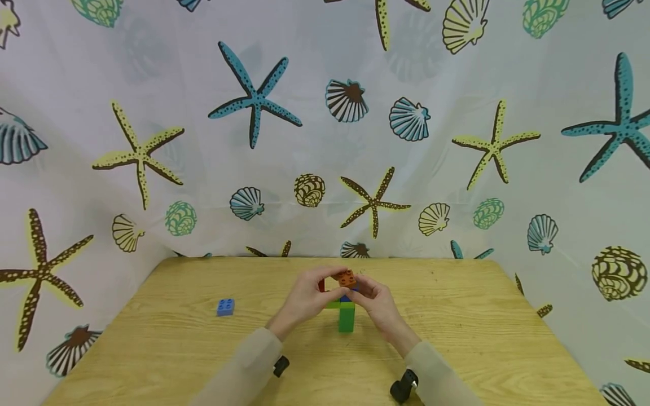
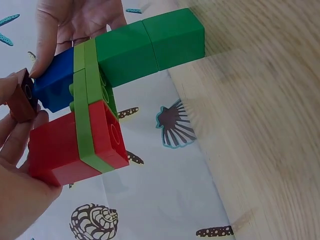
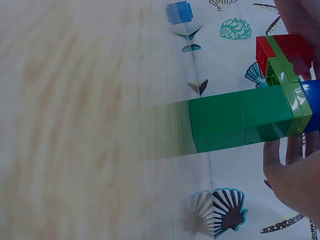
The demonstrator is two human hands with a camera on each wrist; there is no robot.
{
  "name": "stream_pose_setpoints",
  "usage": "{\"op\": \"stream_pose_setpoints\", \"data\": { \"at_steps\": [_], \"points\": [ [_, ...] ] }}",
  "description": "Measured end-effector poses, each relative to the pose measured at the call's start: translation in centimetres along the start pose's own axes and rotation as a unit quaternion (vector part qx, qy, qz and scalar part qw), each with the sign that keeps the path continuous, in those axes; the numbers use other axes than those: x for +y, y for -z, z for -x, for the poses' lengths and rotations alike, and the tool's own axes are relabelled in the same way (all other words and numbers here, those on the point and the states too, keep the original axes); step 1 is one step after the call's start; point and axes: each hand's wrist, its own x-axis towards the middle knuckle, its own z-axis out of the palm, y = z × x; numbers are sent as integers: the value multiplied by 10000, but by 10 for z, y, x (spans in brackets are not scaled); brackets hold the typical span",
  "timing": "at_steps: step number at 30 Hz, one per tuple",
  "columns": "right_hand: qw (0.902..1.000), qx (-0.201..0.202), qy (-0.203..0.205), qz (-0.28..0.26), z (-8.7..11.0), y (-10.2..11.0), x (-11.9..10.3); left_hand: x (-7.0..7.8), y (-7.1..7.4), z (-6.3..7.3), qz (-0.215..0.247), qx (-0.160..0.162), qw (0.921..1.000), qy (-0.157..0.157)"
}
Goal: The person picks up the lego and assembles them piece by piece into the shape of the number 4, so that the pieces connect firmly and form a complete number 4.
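A tower of toy building bricks stands on the table: two green bricks (image 2: 150, 46) at the bottom, lime green pieces (image 2: 87, 85) above them, and a blue brick (image 2: 56, 82) on top. Red bricks (image 2: 67, 147) sit above and below the lime piece's side arm. My left hand (image 1: 304, 294) pinches a small orange-brown brick (image 1: 347, 279), held tilted right at the blue brick's studs. From the other side, my right hand (image 1: 382, 309) grips the blue brick, its thumb at the upper edge. Its other fingers are partly hidden behind the tower.
A loose light blue brick (image 1: 225, 307) lies on the wooden table (image 1: 167, 349), to the left of the tower. Behind the table and along its sides hangs a white curtain (image 1: 315, 146) printed with shells and starfish.
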Motion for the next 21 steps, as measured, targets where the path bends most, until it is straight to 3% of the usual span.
{"op": "stream_pose_setpoints", "data": {
  "at_steps": [21],
  "points": [
    [10000, -57, 36, 19, 0, 1, -1, 1, 2, -7, -159, -404, 9982, 422]
  ]
}}
